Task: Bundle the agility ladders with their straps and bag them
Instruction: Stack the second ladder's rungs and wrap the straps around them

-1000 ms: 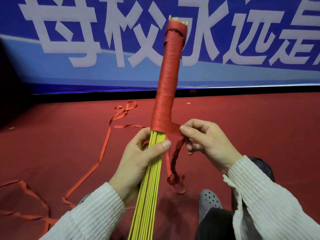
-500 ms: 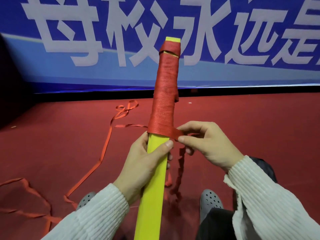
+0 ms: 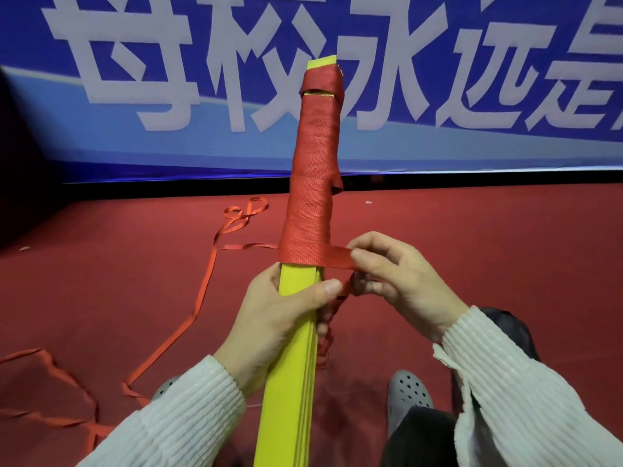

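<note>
A stack of yellow ladder rungs (image 3: 290, 382) stands upright in front of me, its flat face toward me. Its upper half is wound tightly in red strap (image 3: 312, 183), with a yellow tip showing above. My left hand (image 3: 279, 318) grips the yellow stack just below the wrapping, thumb across the front. My right hand (image 3: 397, 278) pinches the free run of strap (image 3: 337, 259) coming off the lowest turn and holds it taut to the right. More strap hangs down behind the stack, partly hidden.
Loose red strap (image 3: 202, 291) trails over the red carpet at left, with loops farther back and near the left edge. A blue banner (image 3: 472, 79) with white characters lines the back. My grey clogs (image 3: 408, 392) are below.
The bundle turned from its thin edges to its flat face and dropped lower. My right hand has drawn the strap out farther right, laying another turn at the bottom of the wrapping.
</note>
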Demonstrator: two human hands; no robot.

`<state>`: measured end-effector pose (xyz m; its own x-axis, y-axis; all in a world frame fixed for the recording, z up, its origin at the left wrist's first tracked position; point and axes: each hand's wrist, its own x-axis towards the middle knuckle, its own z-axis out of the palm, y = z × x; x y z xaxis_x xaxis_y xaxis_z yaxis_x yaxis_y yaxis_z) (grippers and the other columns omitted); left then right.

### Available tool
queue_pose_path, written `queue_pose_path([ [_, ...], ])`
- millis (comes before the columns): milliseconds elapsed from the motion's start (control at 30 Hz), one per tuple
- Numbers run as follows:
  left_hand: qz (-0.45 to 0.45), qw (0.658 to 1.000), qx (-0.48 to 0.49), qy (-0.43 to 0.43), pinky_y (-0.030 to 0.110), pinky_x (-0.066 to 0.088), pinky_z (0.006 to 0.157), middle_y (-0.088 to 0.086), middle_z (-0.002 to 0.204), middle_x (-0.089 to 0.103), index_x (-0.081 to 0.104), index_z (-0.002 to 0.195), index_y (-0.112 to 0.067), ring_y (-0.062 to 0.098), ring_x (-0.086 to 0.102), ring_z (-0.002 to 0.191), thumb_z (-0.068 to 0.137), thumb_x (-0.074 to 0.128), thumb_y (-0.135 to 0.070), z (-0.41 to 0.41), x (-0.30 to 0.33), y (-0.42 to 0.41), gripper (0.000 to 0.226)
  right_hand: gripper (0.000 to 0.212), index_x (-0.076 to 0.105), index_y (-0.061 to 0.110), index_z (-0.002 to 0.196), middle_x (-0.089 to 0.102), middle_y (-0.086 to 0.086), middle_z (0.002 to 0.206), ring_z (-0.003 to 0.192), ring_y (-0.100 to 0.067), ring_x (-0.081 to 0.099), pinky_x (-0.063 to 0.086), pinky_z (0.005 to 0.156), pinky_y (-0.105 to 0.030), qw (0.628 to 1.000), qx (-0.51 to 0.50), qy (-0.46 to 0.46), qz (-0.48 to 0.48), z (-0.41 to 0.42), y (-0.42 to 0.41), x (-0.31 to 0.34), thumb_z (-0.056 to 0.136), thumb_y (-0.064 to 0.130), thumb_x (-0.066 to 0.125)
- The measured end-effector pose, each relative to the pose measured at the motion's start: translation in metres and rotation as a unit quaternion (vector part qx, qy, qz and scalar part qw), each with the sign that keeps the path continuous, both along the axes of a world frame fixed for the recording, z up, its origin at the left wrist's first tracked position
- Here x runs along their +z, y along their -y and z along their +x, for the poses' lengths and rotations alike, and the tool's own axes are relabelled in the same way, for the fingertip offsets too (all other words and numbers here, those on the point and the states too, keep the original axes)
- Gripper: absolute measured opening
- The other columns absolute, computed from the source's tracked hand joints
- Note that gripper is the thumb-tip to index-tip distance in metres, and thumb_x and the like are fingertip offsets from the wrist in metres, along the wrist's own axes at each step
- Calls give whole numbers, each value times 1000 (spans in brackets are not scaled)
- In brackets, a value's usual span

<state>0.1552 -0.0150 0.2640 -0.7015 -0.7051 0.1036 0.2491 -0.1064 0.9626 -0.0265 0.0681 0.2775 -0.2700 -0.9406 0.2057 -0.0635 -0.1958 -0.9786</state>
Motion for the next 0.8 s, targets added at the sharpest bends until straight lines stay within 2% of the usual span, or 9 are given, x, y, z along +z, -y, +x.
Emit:
queue_pose_path([
  [67, 36, 998, -59, -13, 29, 50, 49, 12, 69, 58, 66, 85, -11, 19, 55, 53, 73, 83, -17, 0, 0, -4, 22, 33, 75, 27, 112, 63, -5, 97, 83, -24, 55, 47, 73, -33, 1000, 10, -15, -10, 5, 6, -3, 81, 40, 78],
  [167, 87, 981, -171, -32, 27, 47, 46, 9, 68, 56, 67, 80, -9, 17, 54, 50, 67, 82, -23, 2, -3, -5, 24, 59, 65, 14, 133, 59, -19, 114, 94, -33, 53, 40, 81, -49, 990, 130, 60, 2, 10, 9, -5, 83, 41, 82],
  [267, 106, 967, -231, -3, 29, 51, 47, 10, 72, 59, 61, 100, 2, 21, 59, 52, 69, 86, -42, 1, -5, 1, 60, 49, 60, -1, 131, 66, -19, 114, 97, -37, 62, 53, 83, -40, 986, 151, 64, -4, 13, 6, -1, 92, 26, 73],
  [367, 89, 988, -118, 47, 33, 58, 56, 8, 79, 64, 57, 122, 0, 25, 67, 64, 87, 80, -45, -7, -5, -4, 61, 29, 67, 2, 118, 70, -8, 90, 76, -26, 62, 52, 66, -27, 998, 51, 17, -36, 19, 7, 2, 92, 18, 66],
  [433, -26, 997, -22, 75, 30, 55, 61, 0, 78, 64, 62, 114, -13, 19, 64, 69, 91, 80, -25, -11, -11, -10, 32, 22, 71, 6, 110, 67, 6, 74, 66, -8, 58, 46, 62, -19, 998, -39, -15, -39, 21, 11, 1, 89, 11, 75],
  [533, -171, 978, 63, 100, 35, 48, 58, -10, 68, 60, 64, 108, -26, 13, 56, 61, 91, 78, -12, -14, -24, -9, 26, 27, 73, 12, 108, 49, 6, 63, 52, -5, 45, 36, 50, -17, 997, -63, -30, -17, 23, 9, 1, 82, 11, 80],
  [600, -165, 978, 97, 90, 39, 48, 58, -3, 67, 58, 65, 104, -23, 16, 55, 60, 92, 75, -12, -13, -22, -5, 19, 33, 73, 15, 114, 45, -3, 69, 45, -10, 43, 32, 41, -22, 998, -51, -16, 16, 20, 6, 6, 81, 16, 79],
  [667, -140, 982, 106, 73, 34, 48, 56, 5, 69, 57, 62, 100, -14, 18, 56, 59, 94, 74, -11, -12, -17, -1, 14, 24, 73, 12, 112, 55, -7, 73, 46, -14, 54, 39, 36, -22, 998, -48, -5, 28, 16, 4, 11, 88, 8, 74],
  [800, -65, 995, 68, 43, 30, 49, 53, 12, 71, 55, 58, 99, -3, 23, 55, 60, 93, 76, -9, -7, -11, -4, 20, 12, 71, 9, 99, 69, -4, 79, 63, -19, 70, 50, 41, -23, 998, -39, 37, 21, 14, 1, 14, 88, 7, 73],
])
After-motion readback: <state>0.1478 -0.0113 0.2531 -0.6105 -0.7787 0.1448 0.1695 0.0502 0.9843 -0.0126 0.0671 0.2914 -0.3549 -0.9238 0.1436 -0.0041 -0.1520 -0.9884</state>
